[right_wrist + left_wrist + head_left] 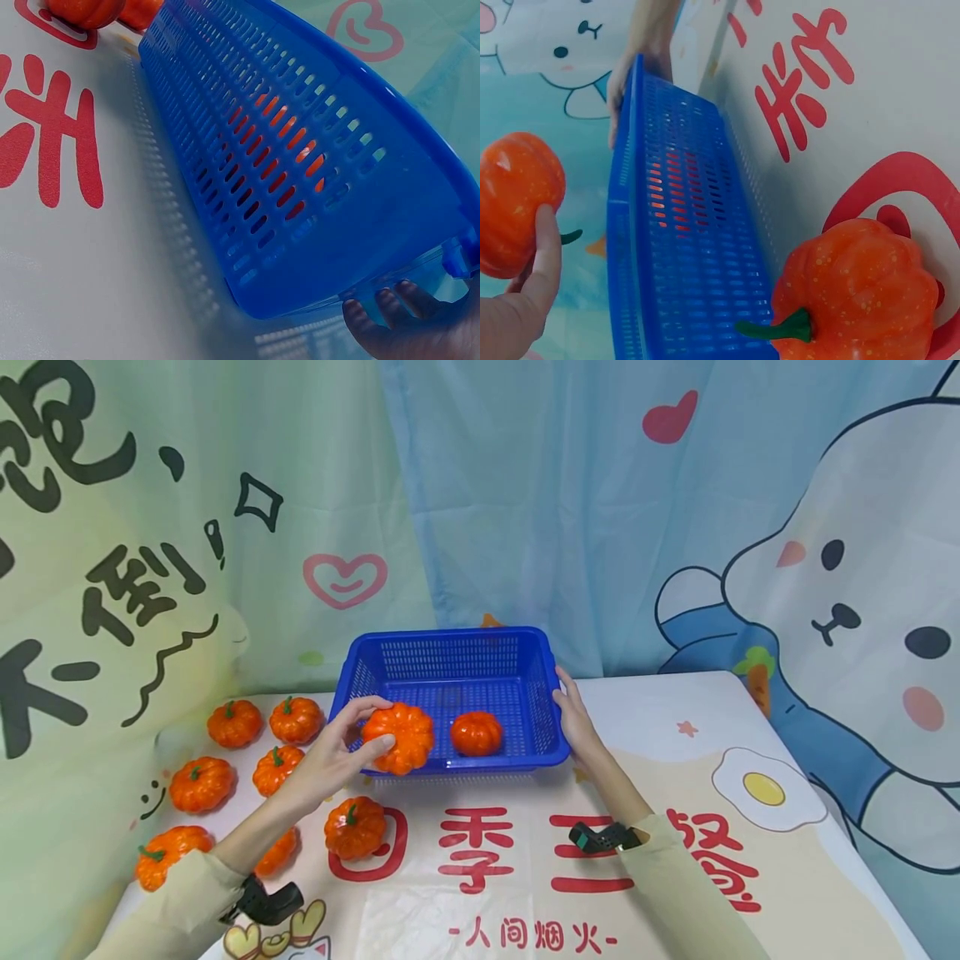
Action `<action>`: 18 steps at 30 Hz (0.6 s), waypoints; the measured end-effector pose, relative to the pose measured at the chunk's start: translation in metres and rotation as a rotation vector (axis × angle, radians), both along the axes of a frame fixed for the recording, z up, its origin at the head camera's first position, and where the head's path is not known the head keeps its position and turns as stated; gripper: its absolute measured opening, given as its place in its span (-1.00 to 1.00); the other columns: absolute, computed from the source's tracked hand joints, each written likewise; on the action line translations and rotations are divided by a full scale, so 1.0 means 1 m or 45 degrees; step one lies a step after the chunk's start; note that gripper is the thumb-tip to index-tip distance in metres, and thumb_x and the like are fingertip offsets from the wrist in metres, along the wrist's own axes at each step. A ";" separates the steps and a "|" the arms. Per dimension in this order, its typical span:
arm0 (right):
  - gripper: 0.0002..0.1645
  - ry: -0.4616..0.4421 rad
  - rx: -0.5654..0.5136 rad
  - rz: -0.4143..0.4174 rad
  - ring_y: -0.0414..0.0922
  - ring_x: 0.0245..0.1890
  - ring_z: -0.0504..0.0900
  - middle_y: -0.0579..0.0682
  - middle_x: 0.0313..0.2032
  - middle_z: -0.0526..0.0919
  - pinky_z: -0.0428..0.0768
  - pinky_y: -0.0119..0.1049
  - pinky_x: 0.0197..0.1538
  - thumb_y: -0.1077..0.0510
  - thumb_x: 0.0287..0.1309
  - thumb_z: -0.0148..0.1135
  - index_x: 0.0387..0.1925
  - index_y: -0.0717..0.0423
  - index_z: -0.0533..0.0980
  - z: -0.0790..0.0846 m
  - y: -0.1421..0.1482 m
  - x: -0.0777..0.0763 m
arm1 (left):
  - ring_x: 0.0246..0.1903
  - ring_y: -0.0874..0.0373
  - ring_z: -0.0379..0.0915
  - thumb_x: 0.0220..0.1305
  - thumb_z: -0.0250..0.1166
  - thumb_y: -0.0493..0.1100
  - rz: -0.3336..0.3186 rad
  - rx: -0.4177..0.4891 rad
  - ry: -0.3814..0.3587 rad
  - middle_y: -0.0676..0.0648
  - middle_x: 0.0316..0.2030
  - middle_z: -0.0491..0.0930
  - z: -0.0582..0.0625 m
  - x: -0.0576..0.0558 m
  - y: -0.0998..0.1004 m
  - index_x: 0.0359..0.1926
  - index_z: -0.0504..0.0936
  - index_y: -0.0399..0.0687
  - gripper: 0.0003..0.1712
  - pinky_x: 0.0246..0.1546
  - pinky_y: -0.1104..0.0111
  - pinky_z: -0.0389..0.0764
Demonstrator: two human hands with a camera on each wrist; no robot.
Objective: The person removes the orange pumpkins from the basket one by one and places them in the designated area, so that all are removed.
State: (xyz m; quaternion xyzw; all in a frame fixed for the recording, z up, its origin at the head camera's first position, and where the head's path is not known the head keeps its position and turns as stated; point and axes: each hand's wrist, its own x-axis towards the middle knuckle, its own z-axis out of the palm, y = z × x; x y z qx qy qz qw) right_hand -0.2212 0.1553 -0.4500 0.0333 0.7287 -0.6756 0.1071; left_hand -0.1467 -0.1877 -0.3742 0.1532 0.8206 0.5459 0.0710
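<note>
My left hand (341, 752) holds a small orange toy pumpkin (405, 739) between thumb and fingers, over the front left of a blue plastic basket (465, 760). In the left wrist view, this pumpkin (514, 195) shows its green stem pointing away from the palm, and it is above the basket's rim (622, 195). Inside the basket lies another pumpkin (476, 733), seen through the slots in the right wrist view. My right hand (577, 718) grips the basket's right end, its fingers (397, 304) against the end wall.
Left of the basket, several pumpkins lie on the table, among them one (202, 783) at the far left and one (356, 828) in front of the basket. The printed tablecloth (525, 868) covers the table. A curtain (510, 510) hangs right behind.
</note>
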 end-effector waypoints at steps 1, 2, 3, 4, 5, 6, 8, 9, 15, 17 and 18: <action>-0.35 -0.001 -0.005 -0.001 0.08 0.56 -0.30 -0.01 0.56 -0.29 -0.27 0.20 0.52 0.05 0.51 -0.48 0.54 -0.20 -0.27 0.000 0.000 0.000 | 0.05 -0.14 0.44 0.37 0.20 -0.09 0.008 -0.003 0.004 -0.19 0.22 0.38 0.000 0.000 0.000 0.30 0.28 0.09 -0.47 -0.22 0.32 0.71; -0.35 -0.003 -0.011 0.000 0.07 0.56 -0.29 -0.01 0.56 -0.29 -0.27 0.20 0.52 0.05 0.51 -0.48 0.54 -0.21 -0.27 -0.001 0.000 0.000 | 0.07 -0.15 0.44 0.37 0.20 -0.09 0.023 -0.015 0.015 -0.19 0.24 0.38 -0.001 0.000 0.000 0.32 0.27 0.09 -0.45 -0.16 0.29 0.69; -0.35 -0.005 -0.014 0.000 0.07 0.56 -0.29 -0.01 0.56 -0.29 -0.27 0.20 0.52 0.05 0.51 -0.48 0.54 -0.21 -0.27 -0.001 0.000 -0.001 | 0.09 -0.15 0.44 0.37 0.21 -0.08 0.041 -0.034 0.021 -0.19 0.24 0.39 -0.001 0.000 -0.001 0.35 0.25 0.09 -0.42 -0.10 0.25 0.68; -0.35 -0.007 -0.014 0.001 0.08 0.56 -0.30 -0.01 0.56 -0.29 -0.27 0.20 0.52 0.05 0.51 -0.48 0.54 -0.21 -0.27 -0.001 0.000 -0.001 | 0.11 -0.15 0.43 0.36 0.22 -0.06 0.063 -0.064 0.020 -0.20 0.24 0.40 0.000 0.000 -0.001 0.38 0.23 0.10 -0.37 -0.04 0.19 0.66; -0.35 -0.005 -0.020 0.002 0.08 0.56 -0.29 0.00 0.56 -0.29 -0.27 0.20 0.52 0.05 0.51 -0.48 0.54 -0.20 -0.27 -0.001 0.001 -0.001 | 0.14 -0.17 0.43 0.35 0.23 -0.04 0.086 -0.102 0.017 -0.21 0.26 0.40 0.000 0.000 -0.001 0.41 0.21 0.10 -0.32 0.03 0.13 0.64; -0.35 -0.004 -0.026 0.002 0.08 0.56 -0.29 0.00 0.56 -0.29 -0.27 0.19 0.53 0.05 0.51 -0.48 0.54 -0.19 -0.27 -0.002 0.001 -0.002 | 0.17 -0.17 0.42 0.33 0.25 -0.02 0.105 -0.139 0.010 -0.21 0.28 0.40 0.000 0.000 -0.001 0.43 0.19 0.09 -0.28 0.08 0.08 0.60; -0.35 -0.001 -0.039 0.004 0.08 0.56 -0.29 0.00 0.56 -0.30 -0.27 0.19 0.53 0.06 0.51 -0.48 0.54 -0.19 -0.28 -0.002 0.001 -0.002 | 0.21 -0.16 0.41 0.29 0.29 0.01 0.135 -0.199 -0.018 -0.21 0.28 0.41 0.001 0.001 -0.002 0.45 0.18 0.07 -0.21 0.15 0.02 0.55; -0.35 0.001 -0.039 0.005 0.08 0.56 -0.29 0.00 0.56 -0.30 -0.27 0.19 0.53 0.06 0.51 -0.48 0.54 -0.18 -0.28 -0.003 0.001 -0.002 | 0.21 -0.15 0.42 0.27 0.31 0.03 0.142 -0.218 -0.037 -0.21 0.27 0.44 0.002 0.002 -0.002 0.45 0.19 0.05 -0.20 0.14 0.03 0.57; -0.35 0.007 0.006 0.005 0.08 0.56 -0.31 -0.01 0.56 -0.30 -0.28 0.22 0.52 0.05 0.51 -0.48 0.54 -0.18 -0.28 0.001 0.000 0.001 | 0.11 -0.12 0.51 0.26 0.33 -0.05 0.045 -0.087 -0.043 -0.15 0.24 0.41 0.003 0.004 -0.006 0.40 0.21 0.15 -0.26 -0.01 0.19 0.67; -0.35 0.007 0.020 0.003 0.08 0.56 -0.31 0.00 0.56 -0.29 -0.27 0.22 0.52 0.04 0.51 -0.49 0.54 -0.18 -0.28 0.003 0.000 0.002 | 0.06 -0.15 0.57 0.30 0.29 -0.13 -0.053 0.036 -0.084 -0.16 0.25 0.36 0.003 0.006 -0.008 0.41 0.13 0.22 -0.25 -0.01 0.15 0.67; -0.35 0.004 0.022 0.003 0.08 0.56 -0.31 0.00 0.56 -0.29 -0.27 0.22 0.52 0.04 0.51 -0.49 0.54 -0.18 -0.28 0.002 0.000 0.002 | 0.03 -0.16 0.60 0.32 0.26 -0.16 -0.103 0.096 -0.117 -0.17 0.26 0.34 0.003 0.007 -0.008 0.42 0.09 0.25 -0.24 -0.02 0.13 0.67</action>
